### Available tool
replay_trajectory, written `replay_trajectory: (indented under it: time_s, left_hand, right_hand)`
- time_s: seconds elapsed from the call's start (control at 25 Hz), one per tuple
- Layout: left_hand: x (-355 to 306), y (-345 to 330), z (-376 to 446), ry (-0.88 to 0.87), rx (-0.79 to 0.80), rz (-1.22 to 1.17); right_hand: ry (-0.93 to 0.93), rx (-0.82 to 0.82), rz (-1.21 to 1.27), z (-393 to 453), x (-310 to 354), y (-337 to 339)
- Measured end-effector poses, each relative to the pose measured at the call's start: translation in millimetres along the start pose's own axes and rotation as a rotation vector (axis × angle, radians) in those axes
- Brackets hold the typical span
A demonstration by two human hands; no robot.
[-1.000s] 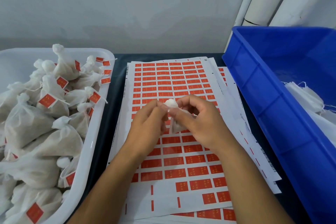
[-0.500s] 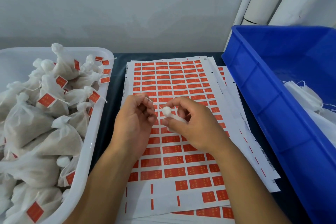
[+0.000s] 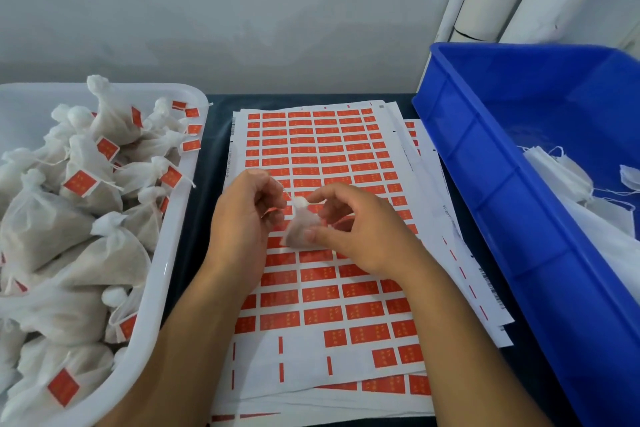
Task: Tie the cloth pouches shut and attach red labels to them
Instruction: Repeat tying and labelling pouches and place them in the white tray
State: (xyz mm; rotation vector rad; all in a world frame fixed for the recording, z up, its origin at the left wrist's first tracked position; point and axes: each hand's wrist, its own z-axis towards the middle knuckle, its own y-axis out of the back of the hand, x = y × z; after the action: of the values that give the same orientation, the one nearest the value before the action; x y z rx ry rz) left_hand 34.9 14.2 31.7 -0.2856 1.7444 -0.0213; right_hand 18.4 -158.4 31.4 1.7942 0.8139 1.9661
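Biggest thing on your tabletop (image 3: pixel 214 104) is the blue bin (image 3: pixel 491 184) on your right, with flat untied pouches (image 3: pixel 568 177) lying in it; then the white tub (image 3: pixel 180 218) on your left, heaped with finished pouches (image 3: pixel 86 218) that already carry red tags; then the label sheets (image 3: pixel 322 149) stacked between the two, with a good few labels already peeled off the near rows.

The pouch (image 3: pixel 299 230) you're working on sits right over the middle of the top sheet, between your hands; looks like it's resting on or just above the paper, can't tell which. Its long axis runs roughly away from you, fat belly nearest you, gathered neck pointing up and away, bunched into a little white knob.

Your right hand (image 3: pixel 360 236) has thumb and fingers curled round the belly, holding it; your left hand (image 3: pixel 242 218) is curled with a thin string (image 3: pixel 285 189) pinched at the fingertips, running to the neck.

What could go wrong, as I see it: pull that string sideways too hard and the neck could slip out of the loop or the string could snap; ease off with the right-hand grip and the whole pouch will just follow the pull instead of cinching; a loose knot means contents could leak later; and with the pouch parked on the sheet, you could snag a label edge before you want one.
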Motion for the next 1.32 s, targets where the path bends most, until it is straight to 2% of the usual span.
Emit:
replay_trajectory:
  time_s: [0.16,0.32,0.56,0.64,0.76,0.84,0.92,1.12,1.32]
  left_hand:
    - [4,0,2,-0.121,-0.101,0.144]
    - [5,-3,-5,-0.23,-0.055,0.226]
    - [-2,-16,-39,-0.329,-0.036,0.784]
    - [6,-12,-68,-0.354,0.017,1.008]
    - [33,-2,-126,-0.463,0.222,1.229]
    - [51,6,-147,-0.424,0.331,1.34]
    - [63,13,-150,-0.363,0.339,1.348]
    - [60,20,-143,-0.381,0.332,1.26]
    - [51,27,-136,-0.368,0.307,1.214]
  right_hand:
    - [-0.097,-0.11,-0.14,-11,-11,17]
    - [-0.273,-0.18,-0.275,-41,-31,39]
    - [-0.461,-0.143,-0.362,-91,-47,66]
    - [-0.475,-0.142,-0.397,-103,-48,66]
    - [-0.471,-0.126,-0.394,-115,-50,63]
    - [-0.47,-0.107,-0.346,-120,-52,61]
    - [-0.469,-0.102,-0.297,-122,-52,59]
    - [-0.441,-0.114,-0.18,-125,-49,57]
    - [-0.391,-0.174,-0.206,-133,-41,51]
